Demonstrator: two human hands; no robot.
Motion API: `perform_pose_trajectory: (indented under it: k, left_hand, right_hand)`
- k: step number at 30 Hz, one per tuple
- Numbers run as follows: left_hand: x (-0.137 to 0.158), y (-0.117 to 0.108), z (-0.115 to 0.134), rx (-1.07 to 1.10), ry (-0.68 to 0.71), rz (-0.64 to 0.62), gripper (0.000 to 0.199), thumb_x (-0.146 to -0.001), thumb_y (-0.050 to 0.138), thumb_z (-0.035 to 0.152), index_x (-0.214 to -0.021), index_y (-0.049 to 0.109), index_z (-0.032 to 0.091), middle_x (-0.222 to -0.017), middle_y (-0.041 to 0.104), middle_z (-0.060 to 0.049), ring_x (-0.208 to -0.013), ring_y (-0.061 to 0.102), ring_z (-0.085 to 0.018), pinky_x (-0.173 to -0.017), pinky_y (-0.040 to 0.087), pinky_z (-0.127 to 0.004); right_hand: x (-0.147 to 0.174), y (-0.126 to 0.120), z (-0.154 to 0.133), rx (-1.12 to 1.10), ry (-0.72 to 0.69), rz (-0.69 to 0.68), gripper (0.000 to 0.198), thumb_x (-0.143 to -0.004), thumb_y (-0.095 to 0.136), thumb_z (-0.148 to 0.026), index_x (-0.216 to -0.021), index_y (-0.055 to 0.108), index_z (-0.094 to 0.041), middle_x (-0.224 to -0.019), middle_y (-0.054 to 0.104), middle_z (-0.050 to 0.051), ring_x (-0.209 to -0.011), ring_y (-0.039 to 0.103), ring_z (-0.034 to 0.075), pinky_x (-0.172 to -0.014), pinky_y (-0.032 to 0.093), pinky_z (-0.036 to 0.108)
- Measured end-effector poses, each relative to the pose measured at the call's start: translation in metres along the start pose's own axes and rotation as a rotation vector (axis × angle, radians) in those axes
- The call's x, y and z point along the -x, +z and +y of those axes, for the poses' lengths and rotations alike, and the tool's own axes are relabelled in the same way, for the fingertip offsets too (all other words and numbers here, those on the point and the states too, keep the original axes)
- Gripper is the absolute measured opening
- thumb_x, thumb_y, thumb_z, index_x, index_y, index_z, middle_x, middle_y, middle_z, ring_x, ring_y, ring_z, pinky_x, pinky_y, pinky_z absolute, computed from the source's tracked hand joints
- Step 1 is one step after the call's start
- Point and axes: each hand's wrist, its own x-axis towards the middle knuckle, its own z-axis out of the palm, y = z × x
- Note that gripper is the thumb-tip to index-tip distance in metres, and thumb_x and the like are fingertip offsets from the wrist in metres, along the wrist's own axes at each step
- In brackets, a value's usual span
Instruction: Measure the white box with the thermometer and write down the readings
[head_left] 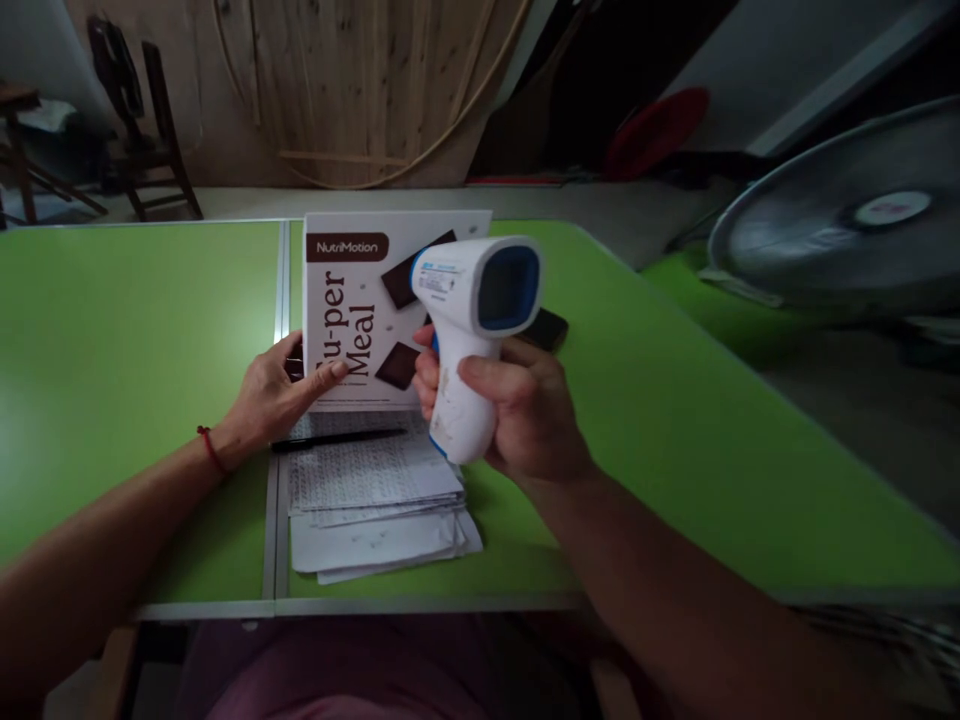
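Observation:
My right hand is wrapped round the handle of a white and blue infrared thermometer, its dark screen turned towards me. Behind the thermometer stands a white box printed "NutriMotion" with pictures of dark brown squares. My left hand grips this box at its lower left, thumb across the front and fingers behind its edge. Below the box, a black pen rests on a stack of handwritten papers. The thermometer hides part of the box front.
The green folding table has a metal seam left of the papers. A dark object lies behind my right hand. Beyond the table are a wooden chair, a large round metal lid or tray and a red round thing.

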Motion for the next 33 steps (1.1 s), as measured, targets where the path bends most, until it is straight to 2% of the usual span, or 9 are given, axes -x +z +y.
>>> perform_pose_trajectory:
  k: [6,13,27,33]
  left_hand:
    - [-0.001,0.001,-0.001,-0.045,0.037,0.010,0.053,-0.082,0.073,0.064,-0.110,0.067,0.019,-0.112,0.075,-0.011,-0.100,0.072,-0.028,-0.086,0.063,-0.044]
    - [-0.001,0.000,-0.004,-0.036,0.094,-0.007,0.050,-0.084,0.071,0.063,-0.109,0.066,0.019,-0.115,0.073,-0.012,-0.103,0.071,-0.029,-0.089,0.063,-0.048]
    - [-0.001,-0.002,-0.003,-0.105,0.069,-0.015,0.054,-0.084,0.069,0.066,-0.111,0.065,0.018,-0.115,0.072,-0.013,-0.104,0.070,-0.031,-0.087,0.063,-0.048]
    - [-0.001,-0.002,-0.003,-0.072,0.085,-0.030,0.053,-0.084,0.070,0.064,-0.112,0.065,0.020,-0.118,0.072,-0.012,-0.105,0.070,-0.030,-0.088,0.063,-0.047]
  right_hand:
    - [-0.002,0.001,0.004,0.055,0.020,-0.010,0.031,-0.063,0.071,-0.040,-0.086,0.066,-0.020,-0.064,0.056,-0.002,-0.056,0.051,0.013,-0.049,0.041,0.030]
    - [-0.001,-0.001,0.007,0.107,-0.006,-0.019,0.023,-0.068,0.070,-0.040,-0.082,0.066,-0.023,-0.066,0.060,0.000,-0.058,0.053,0.015,-0.050,0.045,0.032]
    - [-0.002,-0.004,0.012,0.153,-0.052,-0.037,0.028,-0.076,0.070,-0.050,-0.088,0.066,-0.025,-0.070,0.061,0.001,-0.059,0.056,0.017,-0.052,0.049,0.035]
    - [-0.001,-0.007,0.015,0.167,-0.054,-0.037,0.023,-0.076,0.071,-0.046,-0.086,0.067,-0.026,-0.072,0.063,0.002,-0.061,0.057,0.018,-0.055,0.049,0.037]
